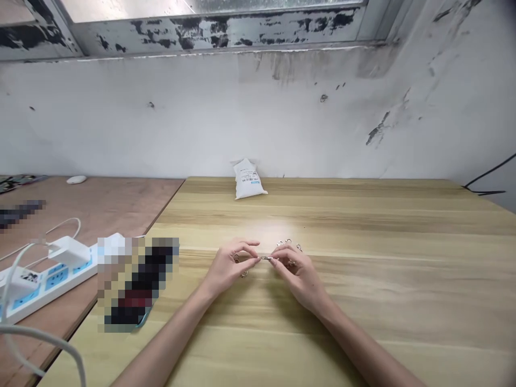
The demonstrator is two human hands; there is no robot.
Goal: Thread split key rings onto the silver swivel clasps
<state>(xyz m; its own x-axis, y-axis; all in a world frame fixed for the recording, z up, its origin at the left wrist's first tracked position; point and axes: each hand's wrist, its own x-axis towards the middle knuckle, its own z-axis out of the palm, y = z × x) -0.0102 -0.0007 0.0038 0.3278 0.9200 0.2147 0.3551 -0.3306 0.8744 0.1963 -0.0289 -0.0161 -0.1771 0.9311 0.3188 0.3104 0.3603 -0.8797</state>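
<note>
Just above the wooden table, a small silvery metal clasp [265,258] is pinched at both ends; its finer details are too small to make out. My left hand [230,265] grips its left end between thumb and forefinger. On the other side, my right hand [299,273] has thumb and forefinger closed on the right end. Several small metal hooks or rings [288,241] lie beyond and under the fingers of my right hand, partly hidden. A couple more metal rings [244,274] show beside my left palm.
A white printed packet [249,180] sits at the table's back by the wall. Left of my arm lies a blurred-out phone-like object [139,285]. A white power strip [56,279] with plugged-in chargers and cables runs along the left, over a reddish-brown board [121,201].
</note>
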